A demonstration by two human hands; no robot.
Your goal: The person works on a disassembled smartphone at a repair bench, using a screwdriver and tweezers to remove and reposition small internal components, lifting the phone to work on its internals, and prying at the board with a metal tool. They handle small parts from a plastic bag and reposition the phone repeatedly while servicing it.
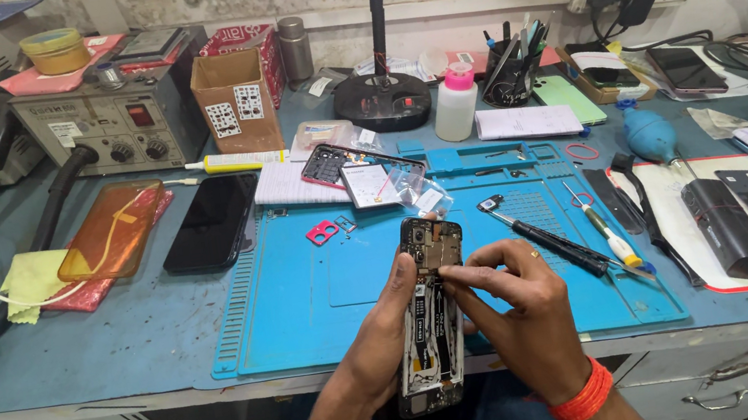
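An opened phone (431, 310) with its back cover off and its boards showing is held upright over the front of the blue work mat (308, 299). My left hand (389, 321) grips its left side from below, thumb on the edge. My right hand (516, 302), with an orange band at the wrist, pinches at a point on the upper part of the phone with thumb and forefinger. A black screwdriver (547, 243) lies on the mat just right of my right hand.
A red small part (321, 233) and a bare phone frame (332, 162) lie on the mat's far side. A black phone (213, 221), orange film (110, 230), tweezers, a blue blower (651, 134) and a soldering station (109, 121) surround the mat.
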